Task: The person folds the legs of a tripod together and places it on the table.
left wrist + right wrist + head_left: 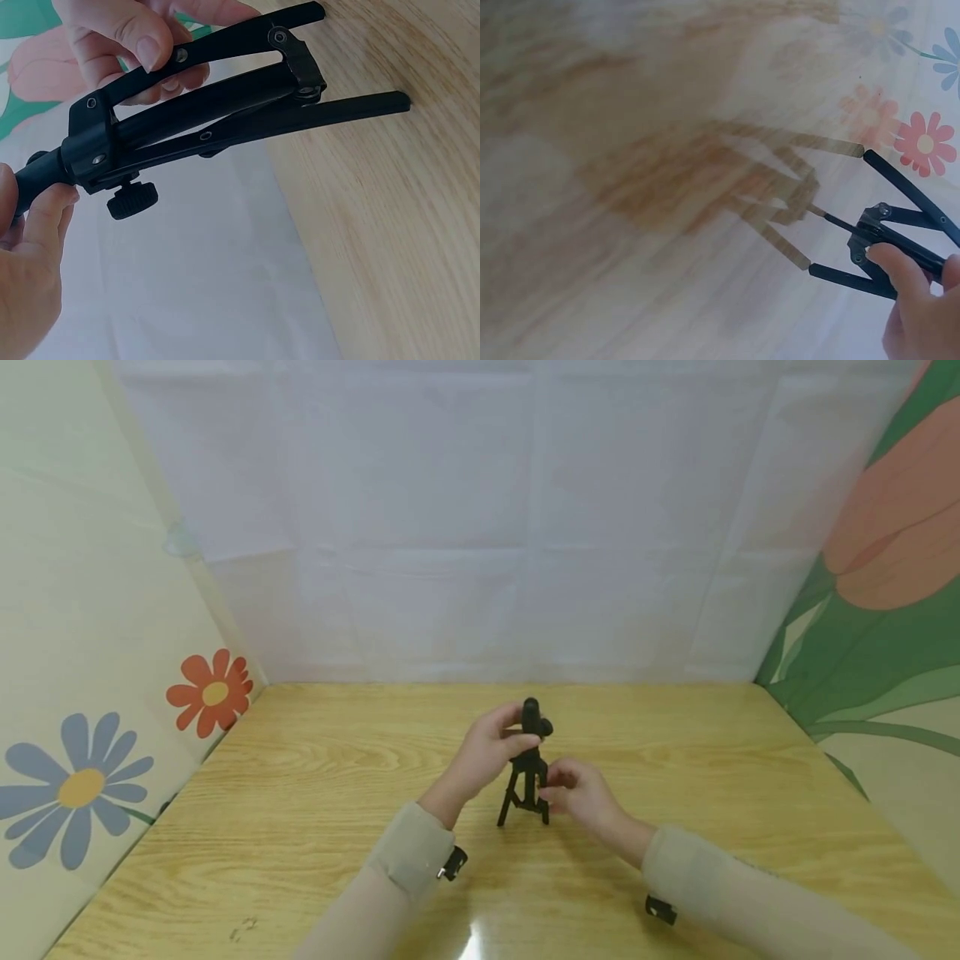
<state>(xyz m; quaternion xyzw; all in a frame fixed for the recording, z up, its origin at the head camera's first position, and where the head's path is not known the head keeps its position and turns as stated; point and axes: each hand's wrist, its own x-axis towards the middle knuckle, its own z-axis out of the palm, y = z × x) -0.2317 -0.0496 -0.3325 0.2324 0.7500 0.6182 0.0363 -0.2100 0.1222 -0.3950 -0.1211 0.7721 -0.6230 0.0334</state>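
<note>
A small black tripod (530, 772) stands upright near the middle of the table, its legs part-way spread. My left hand (483, 752) grips its upper column from the left. On the other side, my right hand (585, 795) pinches one leg between thumb and fingers. The left wrist view shows the hinged braces, a ribbed knob (133, 200) below the collar, and the left fingers round the column above it. In the right wrist view the leg tips (864, 155) meet their reflections in the glossy tabletop, and the right thumb lies along the tripod.
The wood-grain table (337, 760) reaches back to a white sheet (450, 527). Flower-printed panels stand at the left (82, 610) and right (885, 652). Each sleeve carries a strapped band with a black buckle (453, 863).
</note>
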